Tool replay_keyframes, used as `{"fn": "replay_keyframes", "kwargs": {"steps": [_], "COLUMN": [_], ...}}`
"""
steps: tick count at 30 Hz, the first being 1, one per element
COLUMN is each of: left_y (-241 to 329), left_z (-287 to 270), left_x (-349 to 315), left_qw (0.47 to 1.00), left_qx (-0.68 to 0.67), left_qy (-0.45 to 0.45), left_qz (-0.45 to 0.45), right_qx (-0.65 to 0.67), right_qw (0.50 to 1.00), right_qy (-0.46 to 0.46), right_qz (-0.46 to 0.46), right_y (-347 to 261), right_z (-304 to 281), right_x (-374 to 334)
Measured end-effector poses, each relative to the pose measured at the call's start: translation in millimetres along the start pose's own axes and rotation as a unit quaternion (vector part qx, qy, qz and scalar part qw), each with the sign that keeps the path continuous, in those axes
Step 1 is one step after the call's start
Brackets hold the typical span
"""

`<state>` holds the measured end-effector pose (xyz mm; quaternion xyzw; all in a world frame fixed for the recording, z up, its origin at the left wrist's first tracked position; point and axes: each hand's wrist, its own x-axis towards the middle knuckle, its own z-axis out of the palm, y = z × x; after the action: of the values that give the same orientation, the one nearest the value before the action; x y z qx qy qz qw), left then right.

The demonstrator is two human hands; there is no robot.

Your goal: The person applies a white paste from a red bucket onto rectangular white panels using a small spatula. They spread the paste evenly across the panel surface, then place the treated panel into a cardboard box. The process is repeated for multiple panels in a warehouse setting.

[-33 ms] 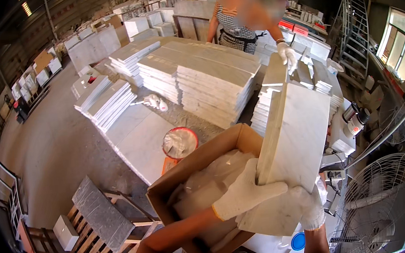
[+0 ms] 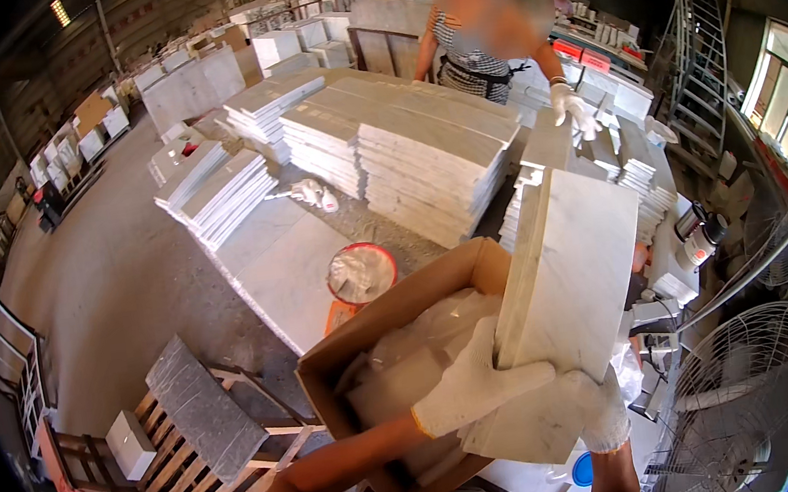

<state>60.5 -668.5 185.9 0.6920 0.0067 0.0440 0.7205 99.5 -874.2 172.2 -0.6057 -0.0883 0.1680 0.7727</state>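
Note:
Both of my hands wear white knit gloves. My left hand (image 2: 482, 382) is closed on the left side of some long pale marble slabs (image 2: 576, 264), its thumb lying across their near part. On the right side, my right hand (image 2: 597, 407) grips the same slabs, its fingers partly hidden. The slabs are tilted and stretch away from me, beside the right wall of an open cardboard box (image 2: 328, 390). Inside the box lie crumpled clear plastic (image 2: 442, 328) and pale pieces that I cannot make out.
Across from me stands a co-worker, whose gloved hand (image 2: 573, 114) is over more slabs. Stacked marble slabs (image 2: 434, 173) fill the middle. A red-rimmed bucket (image 2: 361, 273) stands beyond the box. At right is a wire-guard fan (image 2: 746, 391); at lower left, a wooden pallet (image 2: 173, 485).
The co-worker's gloved hand has lifted, its fingers now spread apart. The far end of my slabs has dipped a little toward me. My grip looks the same.

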Motion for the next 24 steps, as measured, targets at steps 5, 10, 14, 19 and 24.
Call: {"fn": "replay_keyframes", "kwargs": {"steps": [5,10,14,19,24], "left_y": [11.5,11.8,1.4,-9.6,-14.8], "left_z": [-45.3,-103.8,-153.0,-189.8,-221.4], "left_x": [-106.0,-191.3,-259.9,-292.2,-296.0], "left_qw": [0.987,0.983,0.978,0.981,0.964], "left_qx": [-0.016,-0.068,-0.028,-0.036,-0.141], "left_qy": [0.132,0.165,0.199,0.186,0.202], "left_qz": [-0.092,-0.049,-0.056,-0.047,-0.103], "right_qx": [-0.03,-0.028,0.03,-0.035,-0.084], "right_qw": [0.993,0.982,0.982,0.97,0.948], "right_qy": [-0.1,-0.186,-0.187,-0.24,-0.307], "right_qz": [0.051,0.033,0.023,0.013,0.014], "right_y": [37.4,67.0,79.7,85.0,97.0], "right_z": [73.5,162.8,246.8,291.1,318.3], "right_x": [-36.4,-74.3,-110.3,-126.8,-109.7]}}
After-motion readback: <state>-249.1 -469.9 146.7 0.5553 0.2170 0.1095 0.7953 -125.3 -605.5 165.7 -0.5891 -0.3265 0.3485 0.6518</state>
